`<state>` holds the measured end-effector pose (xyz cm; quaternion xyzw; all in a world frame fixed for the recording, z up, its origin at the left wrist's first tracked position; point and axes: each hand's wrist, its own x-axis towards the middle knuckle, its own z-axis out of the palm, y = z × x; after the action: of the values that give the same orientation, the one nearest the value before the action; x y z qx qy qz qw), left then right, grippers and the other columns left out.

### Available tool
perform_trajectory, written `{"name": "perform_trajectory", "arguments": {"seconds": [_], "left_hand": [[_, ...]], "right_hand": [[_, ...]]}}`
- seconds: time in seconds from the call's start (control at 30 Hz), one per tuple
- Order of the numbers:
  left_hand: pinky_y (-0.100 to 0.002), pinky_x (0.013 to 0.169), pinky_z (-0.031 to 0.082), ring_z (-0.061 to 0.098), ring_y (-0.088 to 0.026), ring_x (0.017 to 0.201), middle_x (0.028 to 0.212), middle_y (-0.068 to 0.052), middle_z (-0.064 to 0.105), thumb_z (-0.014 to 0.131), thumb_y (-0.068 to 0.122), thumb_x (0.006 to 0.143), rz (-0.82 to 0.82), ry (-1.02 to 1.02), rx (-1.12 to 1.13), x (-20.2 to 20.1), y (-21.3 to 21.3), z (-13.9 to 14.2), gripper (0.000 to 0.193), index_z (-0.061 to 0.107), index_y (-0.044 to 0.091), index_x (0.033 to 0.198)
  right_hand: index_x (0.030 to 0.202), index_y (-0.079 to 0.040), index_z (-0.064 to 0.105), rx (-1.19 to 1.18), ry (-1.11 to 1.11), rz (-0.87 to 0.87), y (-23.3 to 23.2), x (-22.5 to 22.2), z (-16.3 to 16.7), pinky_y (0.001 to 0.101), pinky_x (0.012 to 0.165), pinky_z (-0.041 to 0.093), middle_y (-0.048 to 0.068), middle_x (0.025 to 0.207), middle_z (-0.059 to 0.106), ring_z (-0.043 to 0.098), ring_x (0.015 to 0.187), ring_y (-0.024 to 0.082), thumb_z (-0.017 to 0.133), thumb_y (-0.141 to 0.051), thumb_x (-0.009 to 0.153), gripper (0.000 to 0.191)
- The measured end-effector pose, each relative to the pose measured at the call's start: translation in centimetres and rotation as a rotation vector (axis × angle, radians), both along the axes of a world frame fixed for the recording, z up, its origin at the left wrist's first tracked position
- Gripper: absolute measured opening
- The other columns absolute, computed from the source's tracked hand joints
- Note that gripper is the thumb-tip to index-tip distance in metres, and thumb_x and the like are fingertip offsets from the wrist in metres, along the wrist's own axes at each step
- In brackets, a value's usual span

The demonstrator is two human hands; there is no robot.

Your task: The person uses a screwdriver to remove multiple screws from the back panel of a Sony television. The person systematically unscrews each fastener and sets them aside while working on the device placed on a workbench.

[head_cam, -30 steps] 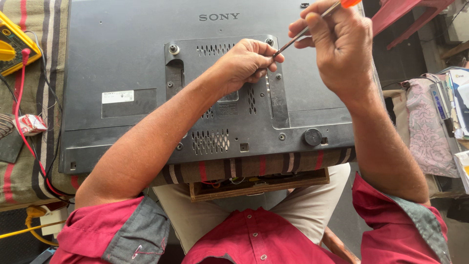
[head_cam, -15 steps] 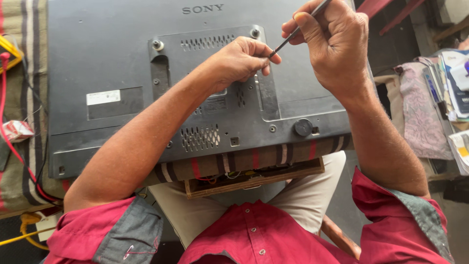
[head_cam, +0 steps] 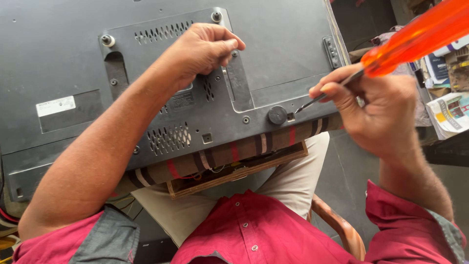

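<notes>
On the TV (head_cam: 73, 63) back lying face down, we are resting our left hand (head_cam: 202, 49), fingers curled shut on its bracket plate. Beside the TV's near edge, our right hand (head_cam: 376, 110) is gripping a screwdriver (head_cam: 415, 36), tip at the round cap (head_cam: 277, 115).

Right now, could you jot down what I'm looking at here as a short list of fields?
Setting: a grey TV back panel lying face down on a striped cloth
Left hand: closed, knuckles resting on the panel's raised middle plate
Right hand: grips a screwdriver with an orange handle
Tip: at the panel's lower edge, beside a round black knob
Nearby: papers to the right
</notes>
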<state>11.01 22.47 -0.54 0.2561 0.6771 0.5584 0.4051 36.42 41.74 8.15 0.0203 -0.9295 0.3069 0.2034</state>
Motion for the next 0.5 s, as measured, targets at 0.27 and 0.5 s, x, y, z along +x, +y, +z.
{"name": "perform_trajectory", "arguments": {"seconds": [0.27, 0.5], "left_hand": [[-0.016, 0.039, 0.026, 0.043, 0.002, 0.044, 0.065, 0.004, 0.061, 0.061, 0.015, 0.102, 0.054, -0.101, 0.062, 0.2, 0.1, 0.5, 0.016, 0.073, 0.004, 0.106], [-0.016, 0.04, 0.025, 0.042, 0.002, 0.045, 0.065, 0.005, 0.06, 0.061, 0.015, 0.102, 0.056, -0.07, 0.062, 0.4, 0.1, 0.4, 0.016, 0.073, 0.004, 0.106]], "right_hand": [[0.107, 0.001, 0.068, -0.092, -0.012, 0.03, 1.0, 0.4, -3.2, 0.0235, 0.075, 0.061, 0.008, 0.097, 0.077, 0.078, 0.085, 0.014, 0.068, -0.007, 0.11, 0.008], [0.107, 0.001, 0.068, -0.084, -0.029, 0.026, 1.0, 0.5, -3.6, 0.027, 0.08, 0.062, 0.009, 0.096, 0.077, 0.078, 0.091, 0.016, 0.068, -0.006, 0.108, 0.008]]}}
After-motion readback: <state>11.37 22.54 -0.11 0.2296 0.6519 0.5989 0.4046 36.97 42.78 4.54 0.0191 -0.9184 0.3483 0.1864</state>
